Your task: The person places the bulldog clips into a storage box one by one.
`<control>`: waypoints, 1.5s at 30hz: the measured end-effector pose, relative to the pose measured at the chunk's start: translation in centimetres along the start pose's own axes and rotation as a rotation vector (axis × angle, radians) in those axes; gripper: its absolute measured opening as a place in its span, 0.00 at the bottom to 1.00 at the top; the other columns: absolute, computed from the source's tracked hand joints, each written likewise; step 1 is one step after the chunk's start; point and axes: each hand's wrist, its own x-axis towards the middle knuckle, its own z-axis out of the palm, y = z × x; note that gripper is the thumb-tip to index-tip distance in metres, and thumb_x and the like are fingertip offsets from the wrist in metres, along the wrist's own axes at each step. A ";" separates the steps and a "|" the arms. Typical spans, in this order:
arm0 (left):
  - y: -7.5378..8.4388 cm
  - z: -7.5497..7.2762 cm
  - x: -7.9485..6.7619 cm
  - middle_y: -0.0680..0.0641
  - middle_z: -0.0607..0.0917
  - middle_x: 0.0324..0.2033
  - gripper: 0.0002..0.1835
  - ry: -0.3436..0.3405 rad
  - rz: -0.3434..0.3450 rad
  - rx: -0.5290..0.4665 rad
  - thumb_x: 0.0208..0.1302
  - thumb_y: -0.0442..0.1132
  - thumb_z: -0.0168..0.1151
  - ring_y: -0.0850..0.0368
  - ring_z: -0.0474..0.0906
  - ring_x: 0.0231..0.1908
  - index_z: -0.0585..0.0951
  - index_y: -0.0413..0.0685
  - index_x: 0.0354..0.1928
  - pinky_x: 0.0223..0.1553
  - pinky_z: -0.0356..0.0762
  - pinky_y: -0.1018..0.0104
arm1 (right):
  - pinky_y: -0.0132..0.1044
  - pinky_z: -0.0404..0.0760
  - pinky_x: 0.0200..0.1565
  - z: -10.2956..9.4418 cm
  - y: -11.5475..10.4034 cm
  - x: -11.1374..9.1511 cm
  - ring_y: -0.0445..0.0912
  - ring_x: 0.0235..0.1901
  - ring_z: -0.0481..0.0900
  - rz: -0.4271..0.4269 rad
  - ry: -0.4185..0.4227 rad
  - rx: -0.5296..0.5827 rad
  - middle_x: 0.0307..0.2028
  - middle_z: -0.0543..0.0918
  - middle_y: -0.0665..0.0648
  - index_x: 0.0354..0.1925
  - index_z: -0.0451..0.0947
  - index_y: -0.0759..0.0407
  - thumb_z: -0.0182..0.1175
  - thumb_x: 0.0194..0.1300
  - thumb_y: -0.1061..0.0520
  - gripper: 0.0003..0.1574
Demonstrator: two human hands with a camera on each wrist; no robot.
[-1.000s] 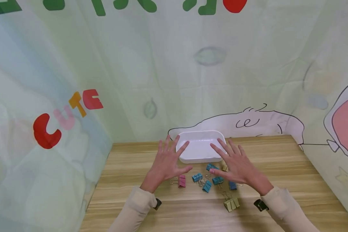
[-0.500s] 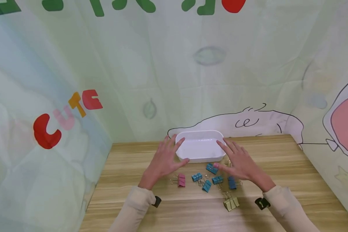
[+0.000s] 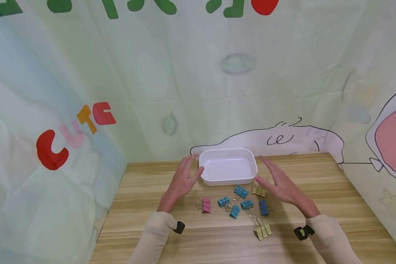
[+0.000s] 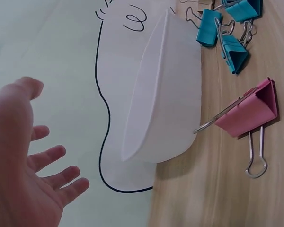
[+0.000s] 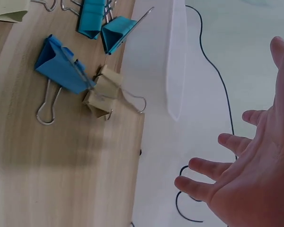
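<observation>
A white rectangular tray (image 3: 228, 182) stands at the back of the wooden table. Beside its left end is my left hand (image 3: 180, 180), fingers spread and relaxed, thumb toward the rim. My right hand (image 3: 280, 185) is by the tray's right end, its fingers extended and holding nothing. In front of the tray lie several binder clips: a pink binder clip (image 3: 206, 205) on the left, teal ones such as this teal binder clip (image 3: 241, 191) in the middle, a blue binder clip (image 3: 263, 207) to the right, a tan binder clip (image 3: 259, 191) behind it and a yellowish binder clip (image 3: 262, 231) nearest me.
A printed cloth backdrop (image 3: 198, 91) rises right behind the table's back edge and along both sides. The wooden table (image 3: 135, 234) extends left and right of the clips. Each wrist wears a dark strap, such as the right strap (image 3: 303, 232).
Both hands have moved outward and apart, from over the tray's ends to beside them. The right hand has uncovered the tan clip and the blue clip. The tray and clips stay put.
</observation>
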 end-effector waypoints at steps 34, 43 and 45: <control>-2.9 5.0 1.1 0.30 0.83 0.46 0.17 0.112 -0.609 -0.733 0.78 0.38 0.57 0.42 0.84 0.39 0.76 0.30 0.58 0.44 0.92 0.51 | 0.45 0.89 0.41 3.6 3.3 -7.0 0.53 0.42 0.84 0.316 -0.027 0.199 0.47 0.85 0.66 0.66 0.70 0.71 0.61 0.76 0.41 0.39; -3.1 5.3 1.8 0.32 0.82 0.43 0.16 0.096 -0.622 -0.760 0.77 0.36 0.58 0.51 0.84 0.33 0.77 0.28 0.55 0.42 0.93 0.54 | 0.44 0.88 0.41 4.7 3.1 -7.3 0.49 0.41 0.83 0.326 -0.052 0.175 0.40 0.86 0.58 0.60 0.76 0.71 0.66 0.71 0.40 0.38; -3.2 5.4 1.9 0.32 0.82 0.43 0.15 0.091 -0.621 -0.775 0.76 0.34 0.58 0.50 0.84 0.34 0.77 0.27 0.55 0.46 0.92 0.52 | 0.42 0.88 0.39 5.1 3.1 -7.3 0.48 0.40 0.83 0.318 -0.044 0.179 0.38 0.86 0.56 0.56 0.78 0.69 0.67 0.71 0.42 0.33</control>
